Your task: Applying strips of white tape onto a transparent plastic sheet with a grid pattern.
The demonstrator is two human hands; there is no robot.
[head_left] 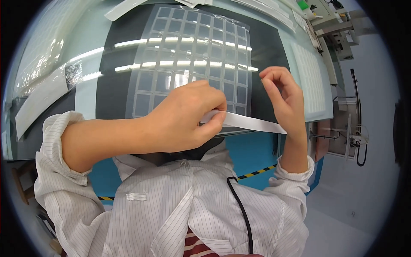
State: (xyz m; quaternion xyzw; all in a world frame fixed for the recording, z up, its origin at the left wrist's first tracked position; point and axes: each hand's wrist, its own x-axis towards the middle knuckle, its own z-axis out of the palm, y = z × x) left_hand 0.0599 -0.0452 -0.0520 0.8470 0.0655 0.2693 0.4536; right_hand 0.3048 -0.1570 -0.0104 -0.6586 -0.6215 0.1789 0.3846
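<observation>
My left hand [192, 113] is closed in a pinch on a white strip [252, 123], held above the near edge of the table. The strip runs rightward from the fingers to my right wrist, where its far end is hidden or stops. My right hand [283, 100] is raised to the right, its thumb and forefinger tips brought together; anything between them is too small to make out. Beyond my hands lies a clear plastic sheet [192, 49] with a grid of rectangular cells, flat on a dark mat [115, 92]. My left hand covers part of its near edge.
At left lie clear plastic sheets [47, 47] and a white strip-shaped piece [40, 103]. Another gridded sheet [309, 79] rests at the table's right side. White strips [124, 9] lie along the back. Bright light reflections cross the table; a blue surface [248, 150] shows below its front edge.
</observation>
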